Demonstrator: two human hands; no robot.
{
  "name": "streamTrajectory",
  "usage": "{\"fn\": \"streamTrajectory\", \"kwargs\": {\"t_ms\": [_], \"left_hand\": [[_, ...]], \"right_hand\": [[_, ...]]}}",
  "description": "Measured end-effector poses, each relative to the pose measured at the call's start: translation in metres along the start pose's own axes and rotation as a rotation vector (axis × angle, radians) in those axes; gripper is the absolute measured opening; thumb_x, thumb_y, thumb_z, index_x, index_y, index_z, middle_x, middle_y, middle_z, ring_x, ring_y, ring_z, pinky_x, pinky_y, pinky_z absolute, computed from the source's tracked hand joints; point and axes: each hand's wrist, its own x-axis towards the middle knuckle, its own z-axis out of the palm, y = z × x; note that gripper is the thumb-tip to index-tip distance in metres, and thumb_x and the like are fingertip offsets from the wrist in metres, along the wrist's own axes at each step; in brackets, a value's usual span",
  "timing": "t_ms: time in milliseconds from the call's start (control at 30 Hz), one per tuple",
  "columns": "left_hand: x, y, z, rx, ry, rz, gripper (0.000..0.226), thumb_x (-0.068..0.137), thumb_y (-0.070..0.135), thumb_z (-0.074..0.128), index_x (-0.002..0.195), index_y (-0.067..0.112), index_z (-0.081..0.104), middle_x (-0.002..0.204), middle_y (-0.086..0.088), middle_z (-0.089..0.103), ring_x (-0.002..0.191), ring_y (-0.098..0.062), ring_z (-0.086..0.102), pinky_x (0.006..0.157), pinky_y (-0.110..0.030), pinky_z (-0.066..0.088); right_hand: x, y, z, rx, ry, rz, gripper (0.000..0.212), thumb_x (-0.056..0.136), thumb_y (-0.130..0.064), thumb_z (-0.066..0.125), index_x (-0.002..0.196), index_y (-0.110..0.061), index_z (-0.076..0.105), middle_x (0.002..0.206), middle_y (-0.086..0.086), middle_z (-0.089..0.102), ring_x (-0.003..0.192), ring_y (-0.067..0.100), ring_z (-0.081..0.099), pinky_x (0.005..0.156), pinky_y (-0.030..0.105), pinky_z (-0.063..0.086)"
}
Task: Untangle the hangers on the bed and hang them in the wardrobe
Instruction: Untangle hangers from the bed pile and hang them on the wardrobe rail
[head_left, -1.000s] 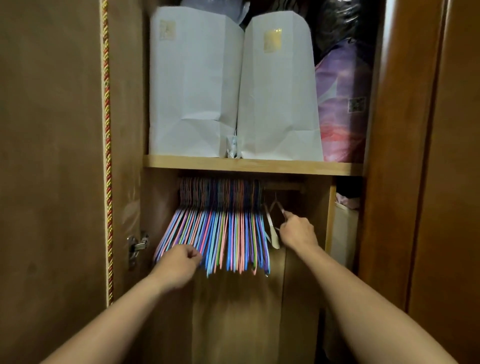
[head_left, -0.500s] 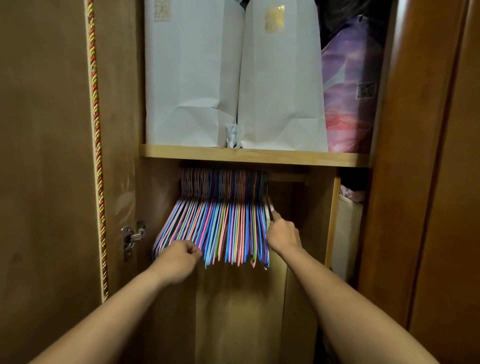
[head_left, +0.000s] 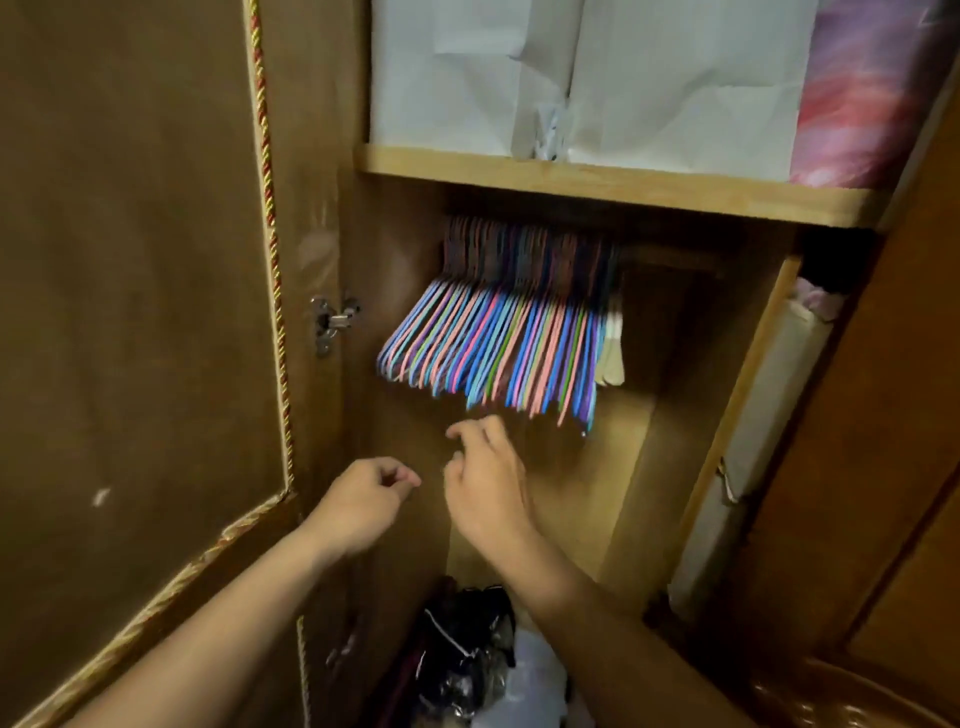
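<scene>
A dense row of coloured hangers (head_left: 498, 343) is hanging from the wardrobe rail under the wooden shelf (head_left: 613, 189), with a pale hanger (head_left: 613, 353) at its right end. Both hands are hovering below, empty: the left hand (head_left: 363, 506) loosely curled, the right hand (head_left: 485, 480) relaxed and spread. Hanging is probably nearing completion; the bed is lying outside the view.

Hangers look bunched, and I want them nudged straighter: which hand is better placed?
Probably the right hand: its fingers reach up just under the hangers, while the left hand sits lower and farther left. Both hold nothing.
</scene>
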Motion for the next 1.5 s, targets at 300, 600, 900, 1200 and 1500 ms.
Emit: {"fn": "streamTrajectory", "kwargs": {"t_ms": [300,600,900,1200,1500], "left_hand": [[-0.263,-0.169,0.014,-0.212,0.447,-0.647,0.020,0.095,0.019,0.056,0.079,0.022,0.068,0.078,-0.002,0.069,0.068,-0.017,0.062,0.065,-0.034,0.052],[-0.653,-0.206,0.082,-0.577,1.101,-1.160,0.023,0.096,0.002,0.047,0.079,0.011,0.060,0.066,-0.008,0.052,0.049,-0.015,0.047,0.046,-0.020,0.033],[-0.917,-0.190,0.239,-0.932,1.562,-1.399,0.015,0.098,0.013,0.051,0.095,0.007,0.065,0.079,-0.006,0.060,0.061,-0.018,0.056,0.054,-0.024,0.036],[-1.004,-0.234,0.314,-1.086,1.582,-1.632,0.021,0.096,0.015,0.054,0.087,0.005,0.071,0.072,-0.008,0.066,0.063,-0.021,0.058,0.057,-0.026,0.041],[-1.003,-0.426,0.283,-0.563,1.206,-1.926,0.036,0.096,0.022,0.052,0.130,0.013,0.057,0.134,-0.013,0.052,0.123,-0.033,0.045,0.101,-0.037,0.043]], "right_hand": [[-0.206,-0.085,0.103,0.352,-0.917,-0.173,0.025,0.095,-0.007,0.046,0.100,-0.016,0.069,0.110,0.004,0.062,0.096,0.022,0.057,0.075,0.026,0.040],[-0.476,-0.243,0.058,0.299,-1.609,-0.610,0.039,0.088,-0.001,0.037,0.084,-0.025,0.067,0.101,0.009,0.064,0.081,0.029,0.061,0.064,0.029,0.046],[-0.769,-0.345,-0.030,0.225,-1.918,-0.967,0.036,0.080,0.000,0.035,0.081,-0.021,0.064,0.077,0.001,0.060,0.068,0.024,0.057,0.054,0.024,0.038],[-0.888,-0.313,0.018,0.028,-2.022,-0.767,0.029,0.092,-0.007,0.047,0.078,-0.023,0.068,0.080,0.001,0.067,0.078,0.024,0.062,0.062,0.026,0.044],[-0.964,-0.309,0.164,-0.145,-2.095,-0.412,0.031,0.090,0.013,0.041,0.081,-0.003,0.066,0.061,0.008,0.058,0.055,0.022,0.052,0.053,0.033,0.041]]}}
